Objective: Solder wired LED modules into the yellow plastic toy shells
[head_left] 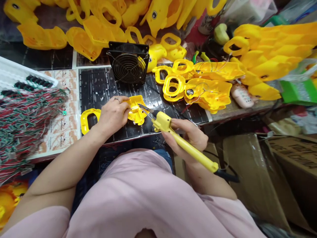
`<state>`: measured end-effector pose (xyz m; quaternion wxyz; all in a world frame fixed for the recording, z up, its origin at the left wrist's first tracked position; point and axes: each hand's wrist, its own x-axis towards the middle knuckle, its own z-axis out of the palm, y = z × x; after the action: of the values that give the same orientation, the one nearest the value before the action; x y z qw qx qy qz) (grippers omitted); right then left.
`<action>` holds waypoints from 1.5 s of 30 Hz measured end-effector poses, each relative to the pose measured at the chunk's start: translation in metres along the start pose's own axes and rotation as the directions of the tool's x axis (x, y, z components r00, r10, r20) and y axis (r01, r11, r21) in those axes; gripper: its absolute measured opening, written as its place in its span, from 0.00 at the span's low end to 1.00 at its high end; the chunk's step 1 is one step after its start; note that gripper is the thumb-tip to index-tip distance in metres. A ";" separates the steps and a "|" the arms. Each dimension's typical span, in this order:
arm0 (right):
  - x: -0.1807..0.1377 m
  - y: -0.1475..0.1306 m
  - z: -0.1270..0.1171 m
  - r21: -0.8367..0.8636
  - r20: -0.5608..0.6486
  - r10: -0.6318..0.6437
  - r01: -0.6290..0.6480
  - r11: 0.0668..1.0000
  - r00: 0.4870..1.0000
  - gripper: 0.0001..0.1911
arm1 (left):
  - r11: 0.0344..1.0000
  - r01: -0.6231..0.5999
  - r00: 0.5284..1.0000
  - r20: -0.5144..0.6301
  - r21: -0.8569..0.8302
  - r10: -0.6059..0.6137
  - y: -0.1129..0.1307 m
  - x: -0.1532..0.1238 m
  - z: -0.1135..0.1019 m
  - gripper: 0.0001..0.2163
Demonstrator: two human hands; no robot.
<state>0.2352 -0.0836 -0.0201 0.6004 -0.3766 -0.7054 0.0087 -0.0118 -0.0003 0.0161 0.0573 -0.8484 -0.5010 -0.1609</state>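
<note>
My left hand [114,111], a ring on one finger, pinches the left edge of a small yellow plastic shell [137,116] against the dark mat. The shell's hollow side faces up. A yellow loop handle [85,123] shows left of my wrist; my hand hides whether it joins the shell. In my right hand [194,134] is a yellow soldering gun [192,147], fingers wrapped round its body. Its dark tip reaches over the shell's inside, and I cannot tell whether it touches. A thin wire guide runs beside the tip.
A black fan [129,64] stands behind the shell. Opened yellow shells with wires [205,92] lie to the right, stacked shells [274,56] beyond. Bundled red and green wires [32,119] with a white tray [22,72] fill the left. Cardboard boxes [250,175] stand below right.
</note>
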 end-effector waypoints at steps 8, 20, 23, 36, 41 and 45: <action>0.006 -0.001 0.008 -0.031 -0.012 -0.134 0.134 0.990 0.991 0.11 | 0.999 -0.010 0.998 -0.065 -0.033 0.008 -0.002 0.000 0.007 0.11; 0.004 -0.005 0.003 -0.126 0.061 -0.076 0.083 0.989 0.995 0.18 | 0.995 0.065 0.997 -0.047 -0.081 -0.069 0.002 0.000 0.005 0.10; 0.006 -0.004 0.008 -0.071 0.047 -0.134 0.137 0.988 0.990 0.14 | 0.992 0.090 0.996 -0.014 -0.090 -0.091 0.000 -0.002 0.001 0.10; 0.014 -0.001 0.012 0.009 0.080 -0.190 0.190 0.982 0.979 0.09 | 0.993 0.081 0.994 0.077 -0.091 -0.074 0.002 -0.001 -0.004 0.11; 0.020 -0.004 0.014 -0.020 0.117 -0.238 0.242 0.970 0.964 0.09 | 0.993 0.082 0.993 0.097 -0.085 -0.074 0.001 0.000 -0.004 0.10; 0.027 -0.005 0.011 -0.026 0.171 -0.304 0.313 0.949 0.937 0.09 | 0.995 0.065 0.991 0.121 -0.075 -0.055 0.001 0.001 -0.005 0.11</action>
<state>0.2233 -0.0681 0.0021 0.5237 -0.2749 -0.8030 -0.0730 -0.0114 -0.0009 0.0216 -0.0109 -0.8427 -0.5221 -0.1314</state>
